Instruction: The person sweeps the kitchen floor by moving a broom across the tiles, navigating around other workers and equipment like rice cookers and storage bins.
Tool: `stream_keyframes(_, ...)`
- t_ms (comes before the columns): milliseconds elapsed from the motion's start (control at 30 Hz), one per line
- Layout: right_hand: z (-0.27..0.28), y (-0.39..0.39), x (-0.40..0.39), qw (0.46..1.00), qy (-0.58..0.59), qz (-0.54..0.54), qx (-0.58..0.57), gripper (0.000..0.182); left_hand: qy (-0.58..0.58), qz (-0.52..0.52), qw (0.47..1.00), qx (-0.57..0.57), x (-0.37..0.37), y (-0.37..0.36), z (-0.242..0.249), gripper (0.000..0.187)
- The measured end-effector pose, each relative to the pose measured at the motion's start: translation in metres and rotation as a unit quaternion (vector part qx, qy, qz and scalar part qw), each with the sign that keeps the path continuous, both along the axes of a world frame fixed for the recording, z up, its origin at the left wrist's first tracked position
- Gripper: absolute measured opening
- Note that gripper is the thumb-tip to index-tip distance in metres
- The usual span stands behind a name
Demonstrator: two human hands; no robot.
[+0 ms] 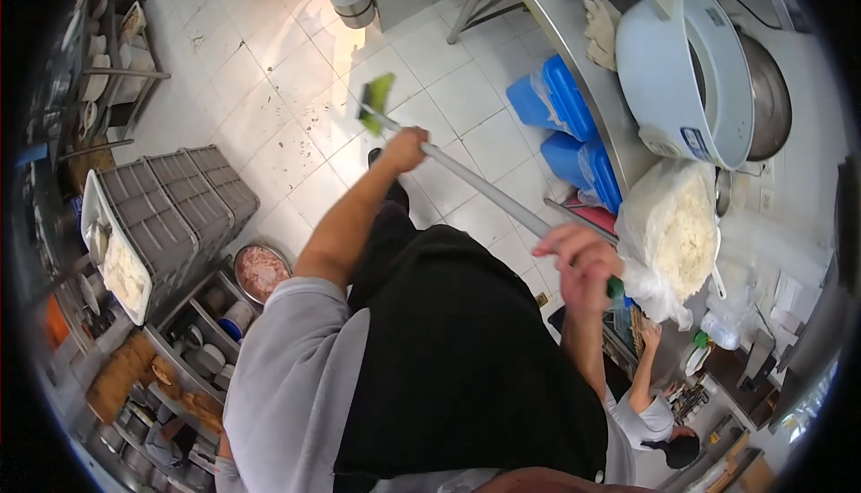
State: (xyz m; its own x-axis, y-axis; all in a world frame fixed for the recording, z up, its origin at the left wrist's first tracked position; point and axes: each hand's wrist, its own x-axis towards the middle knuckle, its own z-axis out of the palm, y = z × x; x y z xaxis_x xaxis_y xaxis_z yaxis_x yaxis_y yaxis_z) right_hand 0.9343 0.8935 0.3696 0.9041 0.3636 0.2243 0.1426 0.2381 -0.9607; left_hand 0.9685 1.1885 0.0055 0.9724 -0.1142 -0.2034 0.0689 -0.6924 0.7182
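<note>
I hold a long grey pole (484, 190) with a green brush head (377, 101) that rests on the white tiled floor (269, 90). My left hand (405, 149) is shut around the pole low down, close to the green head. Higher up, my right hand (583, 260) grips the pole near its green end cap (615, 289). The pole slants from lower right to upper left across my black apron (457, 358).
A steel table (560, 9) on the right carries a white rice cooker (686, 72) and a bag of white rice (677, 229), with blue bins (565, 108) beneath. Grey crates (170, 211) and a bowl of meat (260, 271) stand left. Another person (655, 403) works lower right.
</note>
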Motion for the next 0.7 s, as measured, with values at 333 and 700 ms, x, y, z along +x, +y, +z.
stream_keyframes(333,0.143,0.027,0.071,0.99,-0.106,-0.004,-0.09,0.055,-0.038,-0.053,0.996,-0.054,0.088,-0.017,0.107,0.03)
stream_keyframes(700,0.088,0.105,0.173,0.981,-0.1,0.034,-0.164,0.059,-0.02,0.021,0.995,-0.098,0.201,-0.071,0.033,0.027)
